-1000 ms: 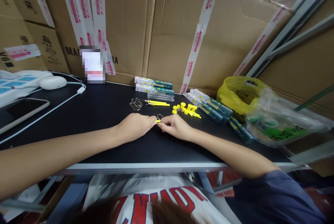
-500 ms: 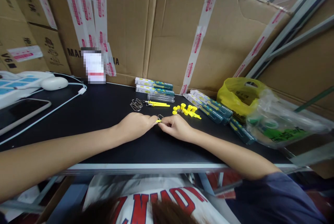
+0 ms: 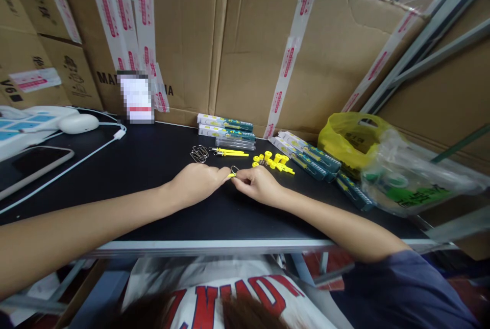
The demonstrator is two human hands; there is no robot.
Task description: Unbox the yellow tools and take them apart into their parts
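My left hand (image 3: 201, 183) is closed, thumb and forefinger pinching a small yellow plastic piece (image 3: 231, 175). Right beside it, the fingertips of my right hand (image 3: 261, 186) pinch a bent metal wire loop (image 3: 234, 169) that sticks up between the hands. The fingertips nearly meet, and how the loop and the yellow piece join is too small to tell. Beyond my left hand lies a small heap of bent wire hooks (image 3: 199, 154), with yellow sticks with metal ends (image 3: 233, 153) beside it. Past my right hand are loose yellow plastic parts (image 3: 272, 160) and small springs.
Clear tubes (image 3: 235, 143) lie before two printed boxes (image 3: 225, 128). More slim boxes (image 3: 306, 155) lie at the right, near a yellow bag (image 3: 344, 140) and a clear bag (image 3: 413, 191). At left are a phone (image 3: 34, 170), cable and power strip (image 3: 38, 122). Cardboard (image 3: 248, 53) stands behind.
Both hands keep their pinch on the yellow piece and the wire loop, with only a very slight shift. The view has moved a little; the things on the table lie as before.
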